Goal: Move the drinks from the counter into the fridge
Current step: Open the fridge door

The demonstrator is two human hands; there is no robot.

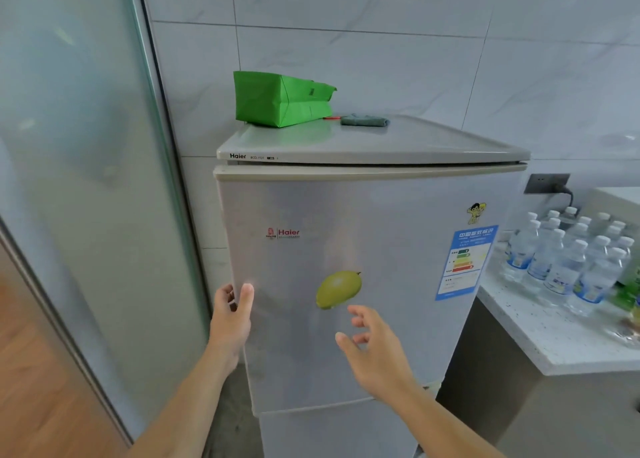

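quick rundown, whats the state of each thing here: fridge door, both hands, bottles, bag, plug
fridge door: closed
left hand: gripping the door's left edge, thumb on the front
right hand: open, holding nothing, in front of the door
water bottles: upright, capped, on the counter
green bag: lying on its side on the fridge top
grey cloth: folded, beside the bag
plug: in the wall socket

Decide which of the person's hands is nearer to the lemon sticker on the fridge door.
The right hand: it hovers just below the lemon sticker, fingers loose. The left hand is further off, gripping the left edge of the fridge door.
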